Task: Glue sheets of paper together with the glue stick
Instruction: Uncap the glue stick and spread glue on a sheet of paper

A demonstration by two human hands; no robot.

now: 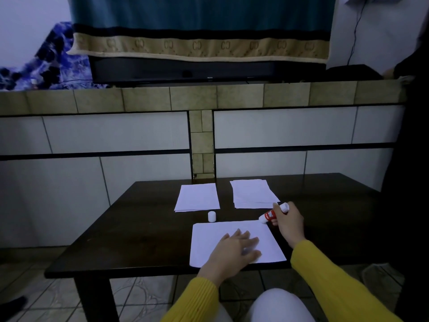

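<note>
The left hand (236, 248) lies flat on the sheet (209, 240); the right hand (287, 220) grips the glue stick (270, 215) at its corner. Too light a press, and the sheet could drag or crease.

White lettering stood on the glue stick's (270, 215) red label at centre right, too blurred to read.

A dark wooden table (144, 231) stands on a tiled floor (34, 289). On it lie three lots of white paper: a single sheet (209, 240) near the front edge, a small stack (197, 197) at the back left and another stack (253, 194) at the back right (its sheets slightly fanned). A white cap (212, 216) stands upright between the front sheet and the left stack.
</note>
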